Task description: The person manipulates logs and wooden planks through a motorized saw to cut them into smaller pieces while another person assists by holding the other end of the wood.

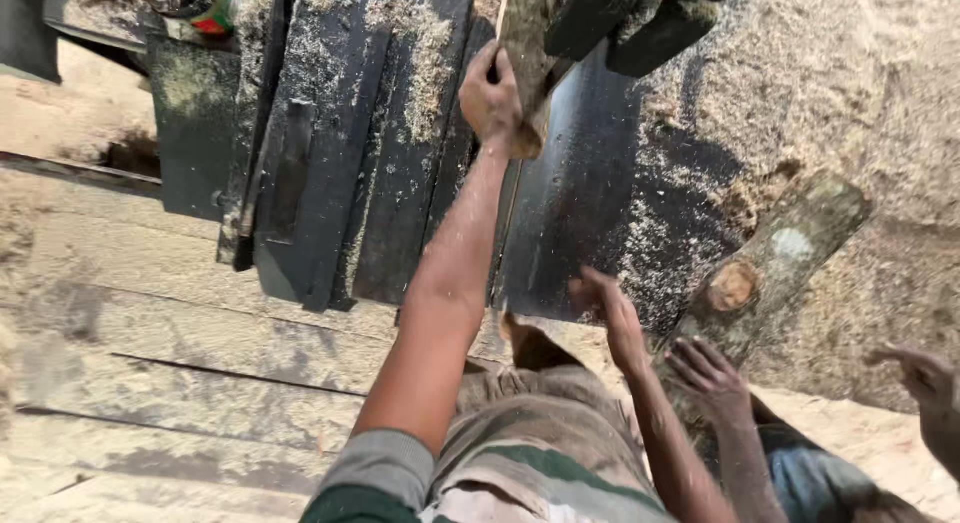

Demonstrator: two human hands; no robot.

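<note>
At the far left lie the worn planks (pixel 180 353) of the floor, dusted pale. Next comes the dark saw table (pixel 330 163), strewn with sawdust (pixel 425 53). Our left hand (pixel 492 95) reaches far forward and clenches the near end of a slab (pixel 525 43) that stands on edge on the table, likely so it runs straight along the slot. Our right hand (pixel 605 301) hangs lower, its grip released, fingers spread just off the table's near edge, holding nothing. Further right a log (pixel 775 253) lies aslant on the sawdust, its cut end toward us; another person's hand (pixel 712 375) rests near that end, though contact is hard to judge.
</note>
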